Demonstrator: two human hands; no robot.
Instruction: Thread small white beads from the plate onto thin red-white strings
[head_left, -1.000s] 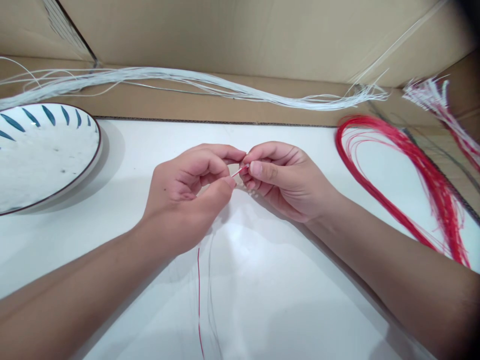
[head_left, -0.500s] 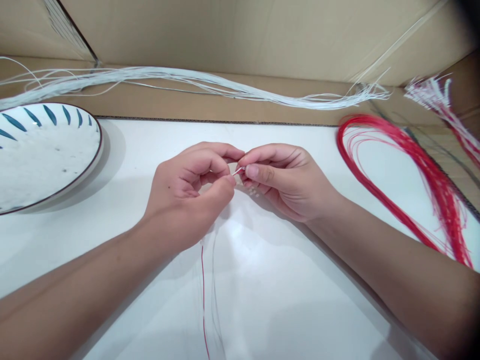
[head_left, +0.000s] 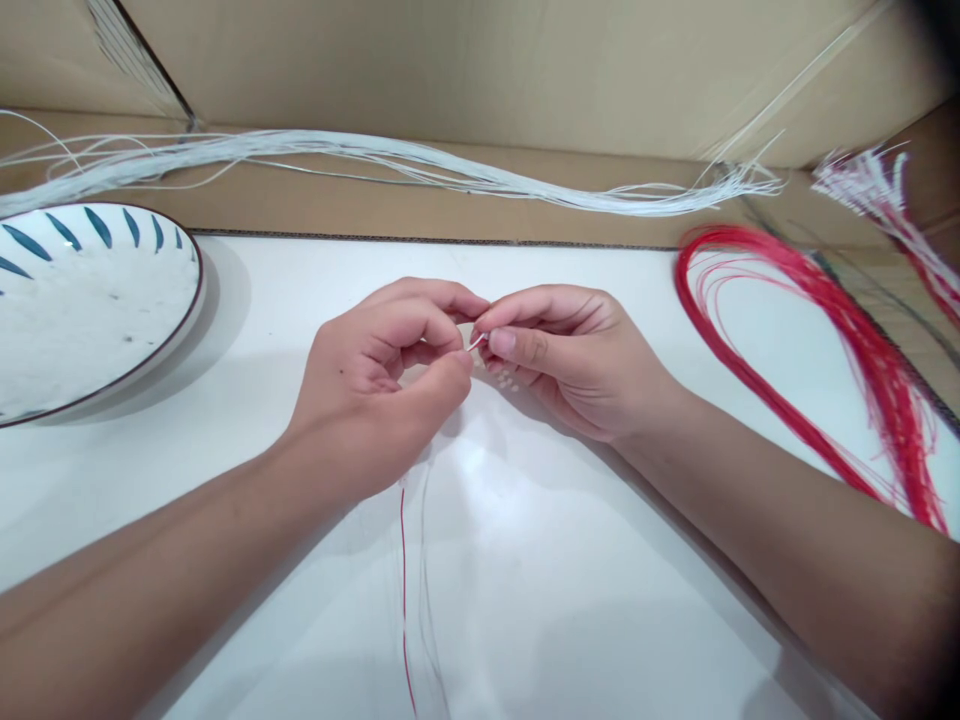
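My left hand (head_left: 390,385) and my right hand (head_left: 574,360) meet over the middle of the white table. A short stretch of thin cord (head_left: 476,342), whitish with some red, spans the gap between their fingertips. Thumb and finger of each hand are pinched on it; a tiny pale bit by the right thumb is too small to name. Below my left wrist a thin red cord (head_left: 405,600) trails toward the table's near edge, a faint grey line beside it. Several small pale beads (head_left: 506,381) lie just under my right fingers, partly hidden.
At the left stands a white plate (head_left: 97,330) with blue leaf marks, small white pieces covering it. A bundle of white cords (head_left: 420,160) runs along the cardboard (head_left: 487,215) at the back. Looped red cords (head_left: 847,340) lie right, near a red-and-white bundle (head_left: 892,210).
Both hands keep the same pinch and have barely moved. The whole view has shifted very slightly.
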